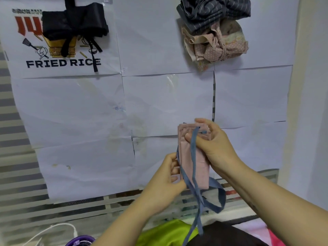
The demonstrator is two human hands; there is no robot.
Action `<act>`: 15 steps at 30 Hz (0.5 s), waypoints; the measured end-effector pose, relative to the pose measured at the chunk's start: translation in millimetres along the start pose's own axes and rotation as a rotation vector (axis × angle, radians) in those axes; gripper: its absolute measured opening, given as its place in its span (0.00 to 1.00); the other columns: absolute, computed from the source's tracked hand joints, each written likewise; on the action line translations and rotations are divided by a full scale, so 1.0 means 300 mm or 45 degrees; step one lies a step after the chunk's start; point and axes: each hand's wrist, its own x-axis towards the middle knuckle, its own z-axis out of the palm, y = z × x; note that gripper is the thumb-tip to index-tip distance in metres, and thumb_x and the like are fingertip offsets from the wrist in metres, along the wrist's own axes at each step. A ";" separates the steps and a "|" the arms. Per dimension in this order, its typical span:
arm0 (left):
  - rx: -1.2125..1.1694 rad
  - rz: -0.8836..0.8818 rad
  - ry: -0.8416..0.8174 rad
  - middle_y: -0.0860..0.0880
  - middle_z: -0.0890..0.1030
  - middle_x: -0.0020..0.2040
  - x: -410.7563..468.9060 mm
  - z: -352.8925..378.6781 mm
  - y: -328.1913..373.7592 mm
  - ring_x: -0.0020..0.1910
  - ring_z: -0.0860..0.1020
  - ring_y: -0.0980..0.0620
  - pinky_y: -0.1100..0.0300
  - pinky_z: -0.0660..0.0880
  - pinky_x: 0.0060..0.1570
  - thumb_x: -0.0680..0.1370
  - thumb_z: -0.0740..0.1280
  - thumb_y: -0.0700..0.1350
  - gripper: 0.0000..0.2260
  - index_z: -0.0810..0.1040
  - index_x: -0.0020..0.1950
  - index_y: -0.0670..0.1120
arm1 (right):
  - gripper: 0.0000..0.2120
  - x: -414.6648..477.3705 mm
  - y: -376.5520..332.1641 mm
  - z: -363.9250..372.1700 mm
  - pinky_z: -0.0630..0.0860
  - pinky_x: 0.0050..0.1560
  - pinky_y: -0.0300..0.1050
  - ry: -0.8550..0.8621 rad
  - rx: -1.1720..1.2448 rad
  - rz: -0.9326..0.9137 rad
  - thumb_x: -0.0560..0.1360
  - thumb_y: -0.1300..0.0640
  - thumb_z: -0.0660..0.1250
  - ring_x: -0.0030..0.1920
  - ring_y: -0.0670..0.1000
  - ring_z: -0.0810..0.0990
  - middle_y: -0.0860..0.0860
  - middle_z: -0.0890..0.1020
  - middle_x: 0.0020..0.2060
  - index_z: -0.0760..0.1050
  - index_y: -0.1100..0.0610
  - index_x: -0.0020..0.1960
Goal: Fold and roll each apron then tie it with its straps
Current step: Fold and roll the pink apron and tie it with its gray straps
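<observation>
While left grip (pixel 166 180) and right grip (pixel 214 146) clasp the pink apron roll (pixel 201 167) | blue straps (pixel 193 151) dangle | poster (pixel 71 71): "FRIED RICE"

Apron (pixel 195 160), toward 5 o'clock: plain pale pink. Straps (pixel 193 150): faded denim blue.
11 o'clock: black bundle (pixel 74 22), solid. It lies over a white poster (pixel 62 63) with red and yellow print and black lettering.
1 o'clock: pinstriped bundle (pixel 214 11), charcoal with thin white lines. Below it, dotted bundle (pixel 220 48), dusty pink with white dots, plus cream floral.
Paper sheets (pixel 168 100): white.
6 o'clock: lime-green cloth (pixel 168 233), dark brown cloth (pixel 229 235).
9 o'clock: tabletop (pixel 10 107), grey and white stripes.
</observation>
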 end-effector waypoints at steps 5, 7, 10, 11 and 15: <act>-0.165 0.075 0.066 0.56 0.77 0.62 0.009 -0.079 0.080 0.59 0.77 0.61 0.66 0.74 0.54 0.76 0.64 0.32 0.21 0.71 0.63 0.53 | 0.08 -0.030 0.019 -0.025 0.78 0.53 0.57 -0.154 -0.171 0.053 0.70 0.68 0.72 0.46 0.59 0.82 0.61 0.84 0.44 0.79 0.63 0.48; -0.177 0.156 0.117 0.55 0.78 0.60 0.004 -0.064 0.108 0.56 0.79 0.59 0.67 0.75 0.51 0.77 0.67 0.36 0.17 0.71 0.62 0.49 | 0.08 -0.039 0.017 -0.017 0.78 0.51 0.56 -0.196 -0.192 0.030 0.69 0.68 0.73 0.44 0.58 0.81 0.62 0.83 0.44 0.78 0.64 0.47; -0.198 0.211 0.230 0.56 0.78 0.55 -0.001 -0.030 0.117 0.50 0.81 0.58 0.67 0.76 0.45 0.76 0.68 0.36 0.14 0.71 0.58 0.49 | 0.07 -0.048 0.014 -0.003 0.77 0.44 0.48 -0.215 -0.242 -0.042 0.69 0.68 0.73 0.39 0.51 0.79 0.60 0.83 0.39 0.77 0.60 0.43; -0.221 0.224 0.259 0.59 0.78 0.53 -0.003 -0.022 0.121 0.49 0.81 0.59 0.67 0.76 0.45 0.75 0.69 0.37 0.16 0.71 0.57 0.51 | 0.08 -0.051 0.012 -0.001 0.76 0.42 0.45 -0.222 -0.276 -0.071 0.69 0.68 0.73 0.38 0.49 0.79 0.57 0.83 0.37 0.77 0.58 0.42; 0.253 0.458 0.438 0.56 0.74 0.49 -0.010 -0.026 0.149 0.46 0.75 0.66 0.73 0.70 0.45 0.73 0.72 0.39 0.15 0.75 0.49 0.59 | 0.11 -0.087 0.007 0.002 0.75 0.38 0.38 -0.293 -0.431 -0.151 0.67 0.63 0.76 0.37 0.45 0.80 0.49 0.83 0.36 0.76 0.53 0.41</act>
